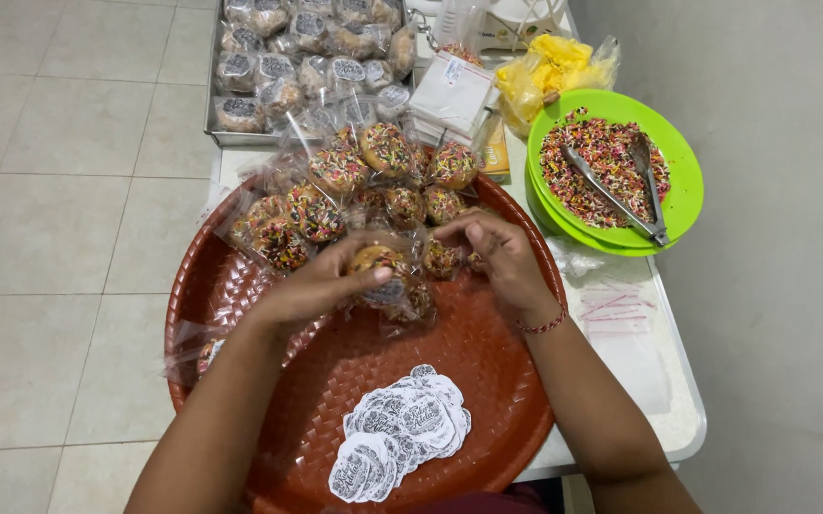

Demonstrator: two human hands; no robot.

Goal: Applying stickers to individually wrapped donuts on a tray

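A: While the pile of round stickers lies at the near rim of the red woven tray, what do the hands hold?

B: The left hand grips a wrapped sprinkle doughnut over the middle of the tray, thumb pressed on top of it. The right hand is just beside it, its fingers curled and pinching the clear wrapper at the doughnut's right side. A red thread bracelet circles that wrist.

A: And beyond the hands?

B: A heap of bagged doughnuts with coloured sprinkles fills the far half of the tray. To the right, on the white table, stands a green plate of sprinkles with metal tongs lying in it. Behind that lies a yellow plastic bag. Farthest off on the left, a metal tray holds more wrapped doughnuts, each with a sticker.
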